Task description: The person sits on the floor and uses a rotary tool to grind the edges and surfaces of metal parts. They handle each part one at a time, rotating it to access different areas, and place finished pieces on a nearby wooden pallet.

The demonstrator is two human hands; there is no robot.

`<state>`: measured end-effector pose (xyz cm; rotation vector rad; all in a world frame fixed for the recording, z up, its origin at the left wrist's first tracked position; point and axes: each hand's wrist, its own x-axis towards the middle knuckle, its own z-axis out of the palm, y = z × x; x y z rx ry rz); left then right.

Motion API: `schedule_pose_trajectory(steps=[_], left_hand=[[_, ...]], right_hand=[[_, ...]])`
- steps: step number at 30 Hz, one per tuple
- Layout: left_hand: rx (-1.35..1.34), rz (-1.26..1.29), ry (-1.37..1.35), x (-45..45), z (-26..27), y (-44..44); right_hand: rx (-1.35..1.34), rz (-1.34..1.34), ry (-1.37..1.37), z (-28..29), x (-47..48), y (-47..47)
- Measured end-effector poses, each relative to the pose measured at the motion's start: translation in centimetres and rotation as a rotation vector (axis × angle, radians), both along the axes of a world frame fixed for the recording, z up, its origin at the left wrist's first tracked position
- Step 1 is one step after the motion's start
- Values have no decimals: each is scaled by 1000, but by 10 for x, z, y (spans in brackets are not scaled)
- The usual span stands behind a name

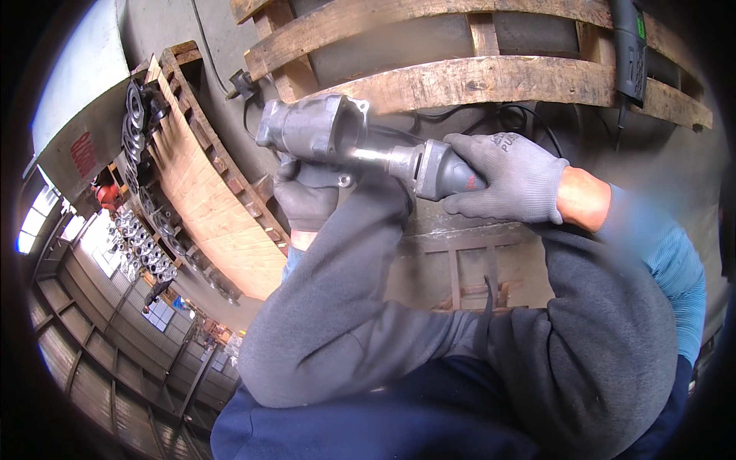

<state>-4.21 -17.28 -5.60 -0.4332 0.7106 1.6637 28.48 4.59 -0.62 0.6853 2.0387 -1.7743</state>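
In a grey knit glove, my right hand (506, 175) grips the body of a handheld electric grinder (440, 171). Its bright metal tip points left and meets the open end of a cast metal housing (310, 129); blur hides the exact contact. My left hand (307, 198), gloved too, is closed on the underside of this housing, by a small lug with a hole, and holds it above my left knee. Most of the left fingers are hidden behind the casting.
A wooden pallet (460, 80) lies on the concrete floor ahead, with a second power tool (631, 54) on its right part. Black cable (540, 123) runs beside it. To the left, several dark cast parts (135, 138) line a pallet topped with a wooden sheet (201, 190).
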Motion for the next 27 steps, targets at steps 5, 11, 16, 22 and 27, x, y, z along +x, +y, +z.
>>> schedule_pose_trajectory(steps=[5, 11, 16, 22, 27], left_hand=[[-250, 113, 137, 0, 2, 5], [-102, 100, 92, -7, 14, 6], [194, 33, 62, -18, 17, 10], [30, 22, 149, -31, 21, 12], [-456, -266, 1106, -33, 21, -6]], right_hand=[[81, -91, -41, -2, 4, 10], [87, -310, -60, 5, 21, 23], [-19, -389, -136, 12, 21, 33], [52, -430, -73, 12, 25, 31], [15, -495, -76, 0, 30, 28]])
